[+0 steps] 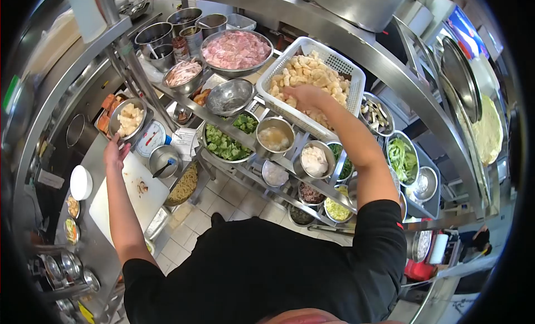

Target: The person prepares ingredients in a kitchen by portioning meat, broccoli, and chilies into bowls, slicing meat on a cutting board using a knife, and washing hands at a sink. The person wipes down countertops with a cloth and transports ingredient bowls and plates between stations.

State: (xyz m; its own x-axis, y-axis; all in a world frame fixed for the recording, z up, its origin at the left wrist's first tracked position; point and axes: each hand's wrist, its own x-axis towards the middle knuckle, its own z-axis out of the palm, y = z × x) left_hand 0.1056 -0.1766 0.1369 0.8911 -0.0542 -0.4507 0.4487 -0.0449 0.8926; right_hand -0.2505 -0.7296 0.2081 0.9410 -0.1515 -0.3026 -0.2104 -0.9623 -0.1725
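Observation:
My left hand grips the near rim of a metal bowl. Pale golden, battered-looking pieces lie in this bowl. A round dial scale is just right of it. My right hand reaches into a white perforated basket, its fingers curled down among a heap of similar pale pieces. Its fingertips are partly hidden there. Below the left forearm lies a white cutting board with small brown scraps on it.
Around the basket stand a bowl of pink raw meat, an empty steel bowl, chopped greens and a pot of cloudy liquid. Steel shelf rails arch over the counter. Noodles sit low beside the board.

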